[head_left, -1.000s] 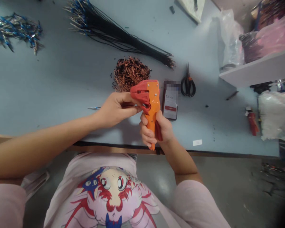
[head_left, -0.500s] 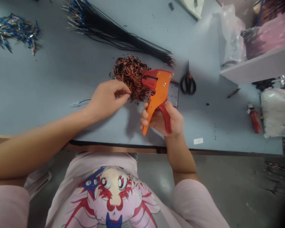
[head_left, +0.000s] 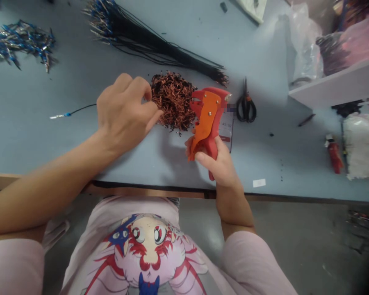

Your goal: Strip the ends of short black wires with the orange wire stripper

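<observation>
Left hand [head_left: 124,116]: fingers spread and curved, clamped on nothing, with the fingertips [head_left: 153,114] touching the left side of a loose heap of copper-strand wire clippings [head_left: 175,100] flecked with black, which lies near the middle of the bench [head_left: 264,164]. Right hand [head_left: 218,168]: closed around the red handle of an orange-and-red automatic wire stripper [head_left: 206,119], held tilted above the bench just beside the right side of the heap, its head pointing toward the far edge. Handling, judged by appearance: the stripper looks light, stiff and hard-bodied, and is best taken by the handle, well below the head. The clippings look fine, soft and slippery, likely to scatter, so they would be best gathered by the fingertips from the heap's edge. Also listed: 1 thin black wire [head_left: 80,108] with a blue-and-silver terminal, left of the left hand; 1 long bundle of black wires [head_left: 160,51] with blue terminals, near the far edge; 1 pile of blue-and-silver terminals [head_left: 21,43] at the far-left corner; 1 phone [head_left: 226,131], partly hidden behind the stripper; 1 pair of black-handled scissors [head_left: 246,106] beyond it; 1 small red object [head_left: 335,157] near the right edge; 1 white shelf [head_left: 329,90] at the far-right corner.
</observation>
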`<state>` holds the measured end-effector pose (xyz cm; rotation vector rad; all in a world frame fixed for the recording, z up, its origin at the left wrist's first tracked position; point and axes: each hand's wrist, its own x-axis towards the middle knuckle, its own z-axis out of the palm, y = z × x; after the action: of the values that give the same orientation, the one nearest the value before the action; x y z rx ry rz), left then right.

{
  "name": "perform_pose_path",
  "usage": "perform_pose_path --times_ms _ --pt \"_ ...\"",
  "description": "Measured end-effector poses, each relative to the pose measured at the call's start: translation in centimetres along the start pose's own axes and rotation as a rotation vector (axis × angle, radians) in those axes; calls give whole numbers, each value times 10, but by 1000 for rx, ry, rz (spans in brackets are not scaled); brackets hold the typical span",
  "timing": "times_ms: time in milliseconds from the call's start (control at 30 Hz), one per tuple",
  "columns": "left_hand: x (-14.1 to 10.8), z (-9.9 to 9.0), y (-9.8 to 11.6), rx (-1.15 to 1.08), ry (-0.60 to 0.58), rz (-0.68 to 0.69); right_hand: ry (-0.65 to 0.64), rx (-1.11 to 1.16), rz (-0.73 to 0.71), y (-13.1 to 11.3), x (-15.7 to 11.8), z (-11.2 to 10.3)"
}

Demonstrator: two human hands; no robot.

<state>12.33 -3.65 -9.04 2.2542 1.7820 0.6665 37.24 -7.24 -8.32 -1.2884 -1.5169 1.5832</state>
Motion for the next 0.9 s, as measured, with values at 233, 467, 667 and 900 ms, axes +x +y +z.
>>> perform_pose_path --times_ms 233,467,667,900 --pt "5 1 -7 -87 0 -165 -106 136 133 -1 2 -1" --pt "8 2 -15 -196 11 -171 -124 173 151 2 4 -1" --pt "14 -2 -24 -144 14 -190 -98 155 147 -1 2 0" --pt "9 8 -30 -159 -263 -225 -89 165 128 -1 3 0"
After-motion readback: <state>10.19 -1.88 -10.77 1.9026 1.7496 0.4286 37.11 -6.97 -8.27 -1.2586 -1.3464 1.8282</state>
